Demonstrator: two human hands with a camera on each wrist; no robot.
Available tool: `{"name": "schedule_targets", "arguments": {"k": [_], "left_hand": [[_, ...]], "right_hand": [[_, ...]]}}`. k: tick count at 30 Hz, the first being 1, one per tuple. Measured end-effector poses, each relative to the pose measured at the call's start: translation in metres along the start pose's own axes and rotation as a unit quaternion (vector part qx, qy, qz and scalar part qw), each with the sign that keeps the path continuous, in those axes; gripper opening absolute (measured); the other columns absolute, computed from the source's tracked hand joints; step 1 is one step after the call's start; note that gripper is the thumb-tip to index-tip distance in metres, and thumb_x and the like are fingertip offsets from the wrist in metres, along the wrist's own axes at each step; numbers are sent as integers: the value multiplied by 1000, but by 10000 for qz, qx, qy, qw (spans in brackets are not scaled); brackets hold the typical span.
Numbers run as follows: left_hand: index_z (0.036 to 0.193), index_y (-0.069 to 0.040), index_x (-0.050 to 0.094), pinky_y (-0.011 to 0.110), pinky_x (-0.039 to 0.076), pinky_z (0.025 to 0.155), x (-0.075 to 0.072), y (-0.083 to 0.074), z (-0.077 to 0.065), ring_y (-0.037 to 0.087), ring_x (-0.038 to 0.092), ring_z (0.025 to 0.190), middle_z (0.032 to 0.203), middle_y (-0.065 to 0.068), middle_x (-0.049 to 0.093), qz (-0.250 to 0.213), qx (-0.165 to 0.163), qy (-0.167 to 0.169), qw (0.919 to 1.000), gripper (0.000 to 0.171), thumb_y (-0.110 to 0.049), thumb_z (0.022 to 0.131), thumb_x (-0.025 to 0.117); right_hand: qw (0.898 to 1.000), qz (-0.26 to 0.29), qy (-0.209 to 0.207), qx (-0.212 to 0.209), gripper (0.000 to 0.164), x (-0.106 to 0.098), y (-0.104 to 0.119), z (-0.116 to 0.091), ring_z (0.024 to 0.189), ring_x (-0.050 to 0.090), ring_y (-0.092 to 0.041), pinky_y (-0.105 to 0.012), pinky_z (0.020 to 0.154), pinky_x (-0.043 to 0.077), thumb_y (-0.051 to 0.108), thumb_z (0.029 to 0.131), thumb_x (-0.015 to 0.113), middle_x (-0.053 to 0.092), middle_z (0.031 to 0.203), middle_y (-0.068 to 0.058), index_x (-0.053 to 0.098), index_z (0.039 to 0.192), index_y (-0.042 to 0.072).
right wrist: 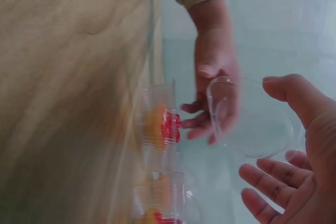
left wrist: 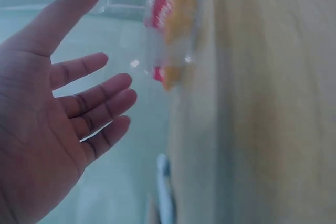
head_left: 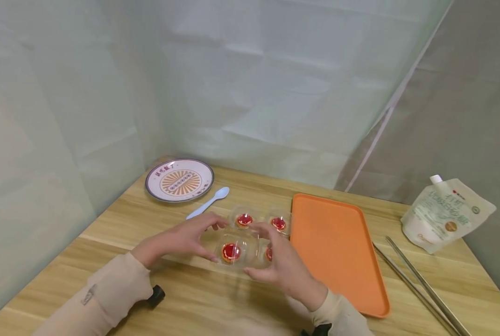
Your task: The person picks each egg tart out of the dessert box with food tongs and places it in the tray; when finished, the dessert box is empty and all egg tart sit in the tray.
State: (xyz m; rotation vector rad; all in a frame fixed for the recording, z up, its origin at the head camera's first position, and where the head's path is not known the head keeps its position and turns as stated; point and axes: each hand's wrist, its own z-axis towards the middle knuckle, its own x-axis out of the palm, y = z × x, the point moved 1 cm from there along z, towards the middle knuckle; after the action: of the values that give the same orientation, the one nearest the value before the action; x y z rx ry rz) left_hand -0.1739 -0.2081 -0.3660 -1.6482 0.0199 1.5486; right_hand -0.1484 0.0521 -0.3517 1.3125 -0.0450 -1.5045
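Observation:
In the head view, several small tarts with red tops sit in clear plastic boxes between my hands, among them a front tart (head_left: 231, 252) and a back tart (head_left: 244, 220). A clear plastic lid (right wrist: 254, 129) is raised above the boxes. My right hand (head_left: 281, 263) holds it, with the thumb at one edge and the fingertips at the opposite edge. On the other side, my left hand (head_left: 182, 238) has its thumb tip by the lid; whether it touches is unclear. The left fingers (left wrist: 102, 95) are spread and hold nothing.
A patterned plate (head_left: 180, 180) and a pale blue spoon (head_left: 209, 203) lie behind my left hand. Right of the boxes is an orange tray (head_left: 334, 252). Farther right are metal tongs (head_left: 422, 284) and a white spouted pouch (head_left: 445, 214). Pale sheets (head_left: 250, 93) hang behind the table.

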Motion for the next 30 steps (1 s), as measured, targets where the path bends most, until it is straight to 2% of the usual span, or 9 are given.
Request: {"name": "schedule_targets", "arguments": {"k": [3,8,10,13,19,26,30], "left_hand": [[133,-5,49,44,50,93,-5,-11,1,25,57,108,123,11,59,148,301,-182,9993,83,-39,67,86],[133,-4,49,40,51,94,-7,-27,1,23,56,109,123,11,59,357,843,-477,9947,86,-42,65,86],[133,-5,49,38,51,93,-7,-31,1,20,55,108,121,9,59,372,1018,-552,9926,87,-44,64,86],[131,-6,50,33,50,88,-5,-37,1,16,53,102,117,6,61,458,1161,-586,9904,85,-46,65,85],[128,-10,53,26,48,82,-4,-46,-2,9,51,94,109,-2,61,567,995,-364,9928,75,-46,69,83],[126,-12,52,25,51,83,-7,-55,-8,10,54,95,113,1,60,597,662,205,9958,68,-39,71,82],[125,-12,52,28,52,86,-9,-60,-9,11,55,99,115,-1,60,786,560,468,9942,67,-38,71,82]], "right_hand": [[9998,145,-99,49,82,2,0,0,115,60,-26,-48,93,52,20,66,87,59,130,-1,42,134,11],[9982,511,-296,-44,81,4,0,0,114,61,-29,-41,83,56,19,67,87,58,132,-6,41,134,11],[9975,591,-386,-102,82,5,1,-1,113,61,-29,-38,79,57,18,67,87,58,132,-8,40,134,11],[9972,515,-508,-190,83,7,2,-2,111,62,-27,-37,80,56,20,68,87,57,132,-7,40,135,10],[9972,258,-628,-320,84,7,3,-9,112,62,-22,-41,90,53,22,67,87,57,132,-7,41,134,4],[9971,66,-504,-559,75,6,4,-19,109,58,-19,-36,88,53,30,72,83,59,128,-4,46,134,9],[9981,-13,-386,-485,71,5,5,-25,105,60,-19,-34,85,53,33,73,82,61,126,-4,49,132,11]]}}
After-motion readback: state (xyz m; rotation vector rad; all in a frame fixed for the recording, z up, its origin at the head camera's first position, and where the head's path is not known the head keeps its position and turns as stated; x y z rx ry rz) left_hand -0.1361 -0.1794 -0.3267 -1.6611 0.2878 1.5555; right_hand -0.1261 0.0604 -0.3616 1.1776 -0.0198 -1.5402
